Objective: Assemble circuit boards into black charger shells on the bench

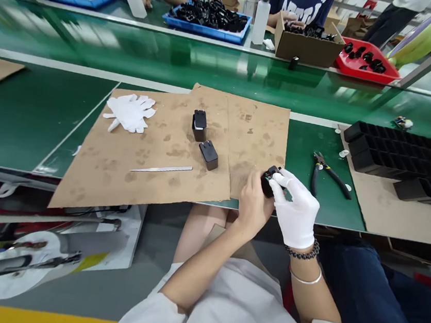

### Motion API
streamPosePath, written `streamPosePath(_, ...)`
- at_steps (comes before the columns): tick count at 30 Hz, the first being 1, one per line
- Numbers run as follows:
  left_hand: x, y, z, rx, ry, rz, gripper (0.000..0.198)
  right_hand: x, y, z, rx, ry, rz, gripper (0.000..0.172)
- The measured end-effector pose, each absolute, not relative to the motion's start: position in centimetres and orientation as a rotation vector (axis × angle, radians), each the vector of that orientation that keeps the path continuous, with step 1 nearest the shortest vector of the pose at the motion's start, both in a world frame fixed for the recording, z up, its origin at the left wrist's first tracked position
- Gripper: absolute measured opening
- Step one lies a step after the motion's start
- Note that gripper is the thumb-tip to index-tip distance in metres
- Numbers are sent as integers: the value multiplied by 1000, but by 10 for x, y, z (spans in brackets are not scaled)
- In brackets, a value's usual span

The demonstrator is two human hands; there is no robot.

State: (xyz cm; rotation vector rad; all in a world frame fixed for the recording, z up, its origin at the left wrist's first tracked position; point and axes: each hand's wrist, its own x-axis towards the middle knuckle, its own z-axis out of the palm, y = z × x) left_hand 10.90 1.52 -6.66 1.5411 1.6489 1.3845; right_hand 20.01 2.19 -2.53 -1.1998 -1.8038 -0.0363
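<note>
My bare left hand [254,202] is closed around a small black housing [267,183] over the right part of the cardboard's front edge. On the same housing, from the right, press the fingers of my white-gloved right hand [295,207]; small coloured parts show at its top. Two black boxes lie on the cardboard [173,193] to the left: one box [199,125] further back, the other box [209,154] just in front of it. A thin metal strip [161,169] lies left of them. A white glove [130,113] rests at the cardboard's back left.
Pliers [330,175] lie right of my hands, beside black trays [406,157] on more cardboard. Across the green bench stand a blue tray [207,32], a cardboard box [309,50] and a red tray [365,72] with black parts. People sit behind them; someone's leg is at the right.
</note>
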Motion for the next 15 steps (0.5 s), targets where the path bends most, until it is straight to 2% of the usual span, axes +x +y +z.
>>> streamPosePath(3, 113, 14, -68, 1580, 1726, 1320, 28, 206, 13, -24, -1282, -1868, -155, 11)
streamPosePath(9, 110, 12, -70, 1722, 1755, 1288, 29, 208, 9, -23, -1315, -2046, -276, 14)
streamPosePath(12, 108, 13, -73, 1796, 1677, 1325, 36, 210, 14, -24, -1277, -2070, -154, 10)
streamPosePath(15, 105, 15, -74, 1795, 1627, 1340, 42, 218, 20, -30, -1190, -2032, 121, 8)
